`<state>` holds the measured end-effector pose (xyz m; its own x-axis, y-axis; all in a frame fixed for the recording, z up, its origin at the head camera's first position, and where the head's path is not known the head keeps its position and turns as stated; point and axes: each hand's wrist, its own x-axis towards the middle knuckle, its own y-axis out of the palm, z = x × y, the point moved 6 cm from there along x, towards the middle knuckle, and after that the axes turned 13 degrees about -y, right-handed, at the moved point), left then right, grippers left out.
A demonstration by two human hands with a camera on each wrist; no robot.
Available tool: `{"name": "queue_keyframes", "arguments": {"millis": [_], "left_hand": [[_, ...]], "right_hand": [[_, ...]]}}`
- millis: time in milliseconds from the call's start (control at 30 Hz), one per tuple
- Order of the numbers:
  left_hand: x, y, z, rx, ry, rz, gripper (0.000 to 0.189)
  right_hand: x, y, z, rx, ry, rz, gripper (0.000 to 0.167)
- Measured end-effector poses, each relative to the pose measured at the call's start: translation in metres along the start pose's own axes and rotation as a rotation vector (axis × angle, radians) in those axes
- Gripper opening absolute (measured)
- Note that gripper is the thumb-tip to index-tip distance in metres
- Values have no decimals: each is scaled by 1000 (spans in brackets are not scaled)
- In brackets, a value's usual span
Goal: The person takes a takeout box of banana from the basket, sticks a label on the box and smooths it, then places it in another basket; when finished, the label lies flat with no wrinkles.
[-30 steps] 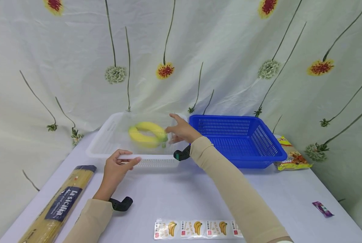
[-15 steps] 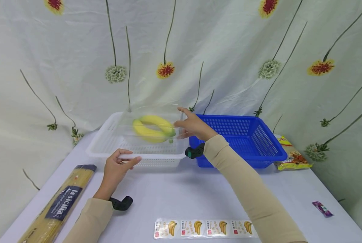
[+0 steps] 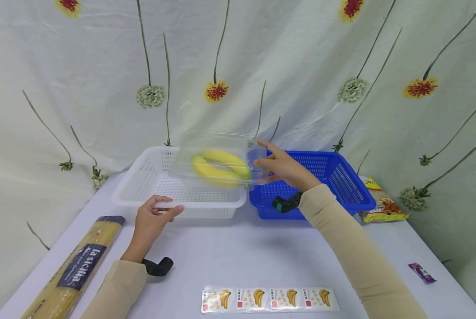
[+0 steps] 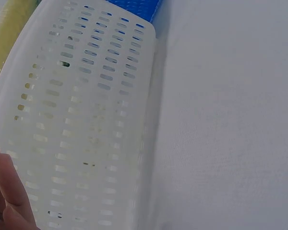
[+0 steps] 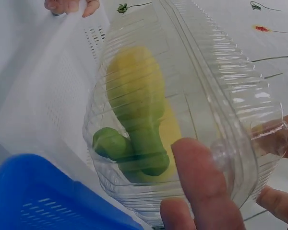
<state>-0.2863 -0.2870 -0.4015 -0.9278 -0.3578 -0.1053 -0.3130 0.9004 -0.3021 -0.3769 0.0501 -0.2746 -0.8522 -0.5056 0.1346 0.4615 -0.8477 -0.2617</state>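
My right hand (image 3: 283, 168) grips the right end of a clear plastic clamshell box (image 3: 188, 150), with yellow bananas (image 3: 218, 170) inside. In the right wrist view, the green stem ends of the bananas (image 5: 144, 139) show through the box wall (image 5: 216, 91), fingers on both sides of it. The box is raised over the right part of the white basket (image 3: 206, 205), its right end overlapping the blue basket (image 3: 314, 206). My left hand (image 3: 150, 223) pinches the front rim of the white basket between thumb and fingers. In the left wrist view, its fingertips (image 4: 10, 177) show beside the basket wall (image 4: 81, 129).
A pack of spaghetti (image 3: 78, 270) lies along the left side. A strip of banana stickers (image 3: 270, 300) lies at the front. A yellow snack bag (image 3: 383, 204) sits right of the blue basket, and a small purple packet (image 3: 422, 273) near the right edge. A floral curtain (image 3: 238, 66) hangs behind.
My right hand has lifted the box of bananas up and carried it right, from inside the white basket toward the blue one. The left hand has stayed on the rim.
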Motion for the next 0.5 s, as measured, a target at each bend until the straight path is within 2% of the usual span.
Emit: {"name": "queue_keyframes", "arguments": {"millis": [267,500], "left_hand": [[0,2,0,16,1,7,51],[0,0,-1,19,34,-1,50]], "right_hand": [[-29,-28,-4,-40,-12,15,78],[-51,-46,-11,-90,-8,28,79]]}}
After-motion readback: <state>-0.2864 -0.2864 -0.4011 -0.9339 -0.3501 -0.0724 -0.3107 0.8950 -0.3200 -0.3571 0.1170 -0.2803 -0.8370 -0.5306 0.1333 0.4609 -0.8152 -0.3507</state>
